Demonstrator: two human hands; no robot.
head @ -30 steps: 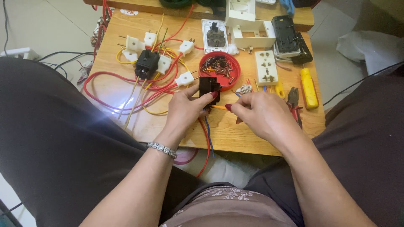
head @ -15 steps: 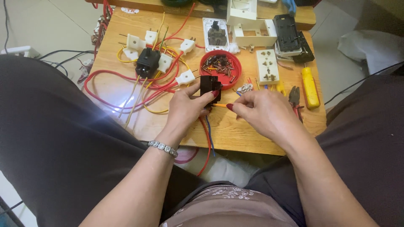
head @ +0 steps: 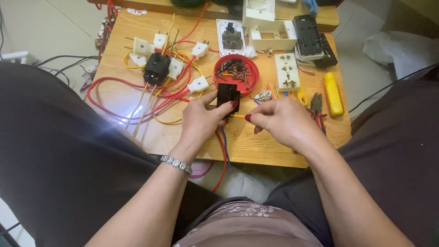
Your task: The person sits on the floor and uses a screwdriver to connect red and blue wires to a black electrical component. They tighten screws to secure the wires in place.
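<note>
My left hand (head: 200, 120) grips a small black plug body (head: 227, 95) above the wooden table (head: 164, 132). My right hand (head: 283, 121) pinches a short orange wire (head: 237, 116) between thumb and forefinger, its end pointing at the underside of the black plug body. Red and blue wires (head: 223, 151) hang down from under my left hand past the table's front edge. A silver bracelet (head: 176, 163) sits on my left wrist.
A red bowl of small screws (head: 236, 73) lies just behind the hands. White plugs with red and yellow wires (head: 169, 68) spread to the left. A white socket plate (head: 286, 72), yellow-handled screwdriver (head: 333, 93), pliers (head: 316, 106) and black socket parts (head: 312, 40) lie right.
Both hands stay at the black plug body with almost no shift; the right hand keeps the orange wire at the plug's lower side.
</note>
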